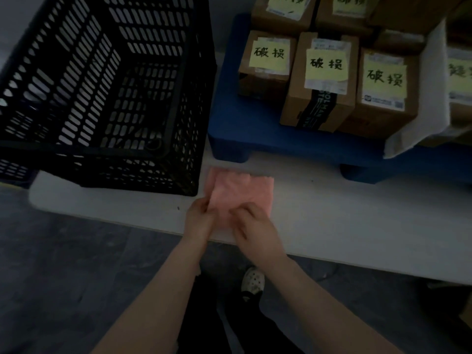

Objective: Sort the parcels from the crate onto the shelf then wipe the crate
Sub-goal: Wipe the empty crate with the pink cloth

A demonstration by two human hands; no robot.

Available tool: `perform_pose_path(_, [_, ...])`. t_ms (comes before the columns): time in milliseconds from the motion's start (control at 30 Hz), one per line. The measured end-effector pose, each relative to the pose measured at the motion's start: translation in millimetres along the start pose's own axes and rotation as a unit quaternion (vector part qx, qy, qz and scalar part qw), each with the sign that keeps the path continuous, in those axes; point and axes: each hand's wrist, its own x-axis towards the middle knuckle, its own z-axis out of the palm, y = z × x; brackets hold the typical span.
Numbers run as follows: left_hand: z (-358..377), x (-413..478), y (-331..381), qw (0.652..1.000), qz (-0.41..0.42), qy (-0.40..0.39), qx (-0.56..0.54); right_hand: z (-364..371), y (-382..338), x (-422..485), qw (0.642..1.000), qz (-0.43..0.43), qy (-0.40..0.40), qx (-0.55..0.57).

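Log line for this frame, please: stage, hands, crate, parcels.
stage: wipe prep | left hand: grips pink cloth | right hand: grips pink cloth | crate: no parcels visible inside | parcels: on blue shelf

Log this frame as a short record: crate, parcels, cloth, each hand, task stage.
crate: black, slotted, on white table; no parcels visible inside
parcels: cardboard boxes with yellow notes, on blue stand right of crate
cloth: pink, on table in front of stand
left hand: grips cloth's near left corner
right hand: pinches cloth's near edge
stage: wiping not yet begun
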Motion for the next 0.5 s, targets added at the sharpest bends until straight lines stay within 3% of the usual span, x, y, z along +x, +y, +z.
perform_pose_path(100, [-4.0,-4.4,2.0,0.997,0.072,0.006,0.021,-5.1,17.4,-7.0,0.989,0.106,0.096,-0.030])
perform_pose_path(167, [-4.5,-10.3,3.2,0.987,0.149,-0.020,0.047,-4.9,22.4,2.2,0.972,0.220,0.080,0.035])
perform_pose_path(233, [-6.4,-13.8,2.0,0.967,0.231,-0.035,0.099,-4.1,27.5,13.2,0.958,0.267,0.058,0.082])
perform_pose_path(300, [-8.1,-13.5,-0.2,0.954,0.265,-0.025,0.141,-4.5,29.4,19.9,0.965,0.242,0.051,0.082])
perform_pose_path(400, [-5.9,-11.1,-2.6,0.953,0.207,0.041,0.219,-3.0,25.7,25.2,0.985,0.166,0.032,0.046])
perform_pose_path(500, [-1.0,-15.6,-5.7,0.900,0.168,0.097,0.391,-0.1,26.8,24.3,0.992,0.110,-0.011,-0.064])
